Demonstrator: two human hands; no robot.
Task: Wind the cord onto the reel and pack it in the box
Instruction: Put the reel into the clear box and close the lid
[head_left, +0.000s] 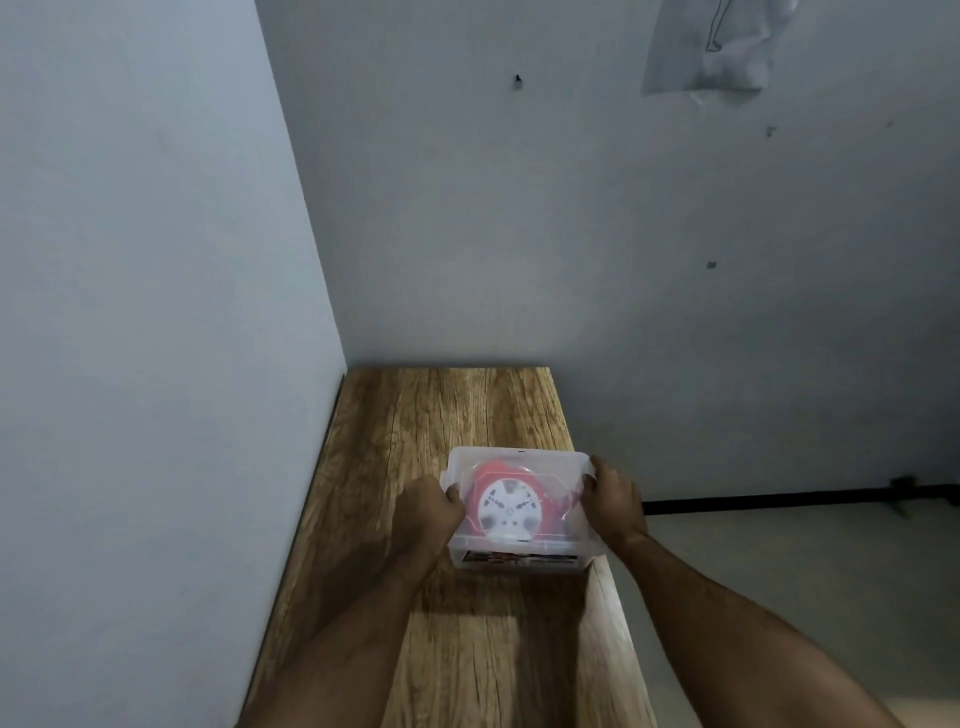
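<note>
A clear plastic box (519, 558) stands on the wooden table (441, 415), close to its right edge. Inside it lies a red cord reel (506, 506) with a white round face, seen through the box's clear lid. My left hand (428, 512) grips the box's left side with the fingers curled over the rim. My right hand (610, 501) holds the right side the same way. The cord itself cannot be made out apart from the red reel.
The table runs along a grey wall on the left and ends at a grey wall behind. To the right the table drops off to a light floor with a black pipe (779, 499) along the wall base. A plastic sheet (711, 47) hangs high on the back wall.
</note>
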